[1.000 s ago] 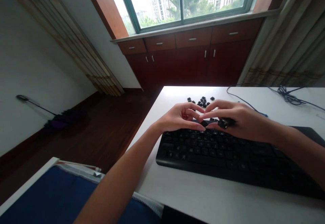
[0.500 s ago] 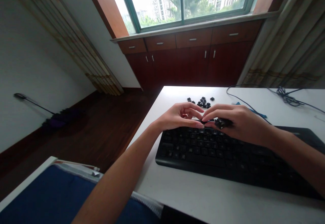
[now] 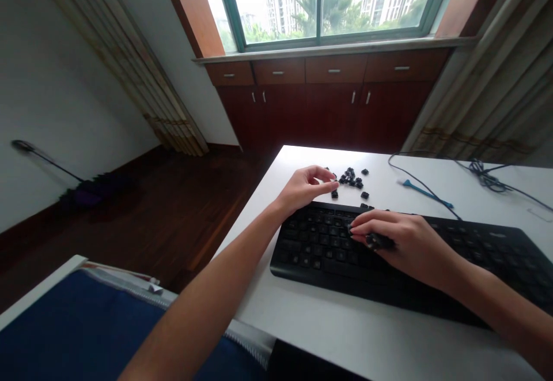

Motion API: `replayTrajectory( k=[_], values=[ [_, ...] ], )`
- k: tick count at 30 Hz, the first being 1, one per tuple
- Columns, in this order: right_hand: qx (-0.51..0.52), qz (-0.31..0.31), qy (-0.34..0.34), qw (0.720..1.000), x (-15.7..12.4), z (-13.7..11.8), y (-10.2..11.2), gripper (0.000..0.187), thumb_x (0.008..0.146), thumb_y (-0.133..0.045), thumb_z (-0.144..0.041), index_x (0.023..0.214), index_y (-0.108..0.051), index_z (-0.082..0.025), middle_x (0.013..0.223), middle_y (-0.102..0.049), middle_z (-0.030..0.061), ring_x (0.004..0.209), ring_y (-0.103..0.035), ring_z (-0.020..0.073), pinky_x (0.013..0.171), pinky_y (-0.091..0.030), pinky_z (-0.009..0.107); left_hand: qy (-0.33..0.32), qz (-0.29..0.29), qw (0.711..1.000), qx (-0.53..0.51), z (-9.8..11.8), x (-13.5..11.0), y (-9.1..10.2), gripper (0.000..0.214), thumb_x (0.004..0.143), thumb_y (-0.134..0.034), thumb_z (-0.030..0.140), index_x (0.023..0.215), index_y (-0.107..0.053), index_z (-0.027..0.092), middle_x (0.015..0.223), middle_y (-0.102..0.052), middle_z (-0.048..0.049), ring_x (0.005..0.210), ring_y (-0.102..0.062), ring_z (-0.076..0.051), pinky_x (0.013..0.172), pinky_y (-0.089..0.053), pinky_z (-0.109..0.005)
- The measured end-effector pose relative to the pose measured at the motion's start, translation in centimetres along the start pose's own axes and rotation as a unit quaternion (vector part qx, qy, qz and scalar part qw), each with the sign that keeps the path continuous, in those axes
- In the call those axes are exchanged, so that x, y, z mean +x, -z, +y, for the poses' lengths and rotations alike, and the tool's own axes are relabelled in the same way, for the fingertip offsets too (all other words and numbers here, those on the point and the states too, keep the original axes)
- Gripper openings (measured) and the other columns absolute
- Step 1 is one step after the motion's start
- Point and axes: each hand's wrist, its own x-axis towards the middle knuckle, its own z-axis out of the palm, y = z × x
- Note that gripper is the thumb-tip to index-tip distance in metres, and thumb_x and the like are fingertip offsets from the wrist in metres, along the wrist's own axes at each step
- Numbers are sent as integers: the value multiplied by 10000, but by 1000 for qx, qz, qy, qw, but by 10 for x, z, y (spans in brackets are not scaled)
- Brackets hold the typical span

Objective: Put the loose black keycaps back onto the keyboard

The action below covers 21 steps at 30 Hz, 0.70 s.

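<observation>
Keycaps (image 3: 351, 178) on white desk (image 3: 389, 340), above one black keyboard (image 3: 328, 254); two hands in view.
I count about fifteen loose caps, too clumped for an exact tally. Left hand (image 3: 305, 187) hangs half-curled just beside them, nothing visible in its fingers. Right hand (image 3: 410, 242) lies curled on the keyboard, pinching a dark clump (image 3: 380, 241), partly hidden by the fingers; I can't make out what it is.
</observation>
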Motion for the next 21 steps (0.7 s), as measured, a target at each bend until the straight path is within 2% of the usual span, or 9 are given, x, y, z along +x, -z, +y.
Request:
replayTrajectory(
  k=[6,14,21],
  values=[
    [-11,-25,-15,1000,-3,2,3,340,831,-580,-63,1075,-715,-258,1193,-714,37,990,-717,233,865,-589,387,-6,-13,1000,6,-1,0,2,391,724,-810,440,958,-718,140,987,-706,-67,691,-551,-94,632,-428,-246],
    [6,-35,-35,999,-7,7,2,285,855,-574,-118,1052,-714,-268,1192,-711,49,971,-721,255,864,-589,415,-5,-18,1000,15,-1,2,1,399,716,-806,441,963,-730,137,954,-705,-64,676,-529,-94,625,-412,-253],
    [-12,-41,-42,998,-5,6,1,280,867,-575,-136,1050,-729,-280,1180,-720,28,978,-723,242,862,-584,381,-7,-21,999,23,2,2,1,345,740,-791,397,945,-732,125,943,-709,-61,707,-545,-96,667,-419,-253]
  ],
)
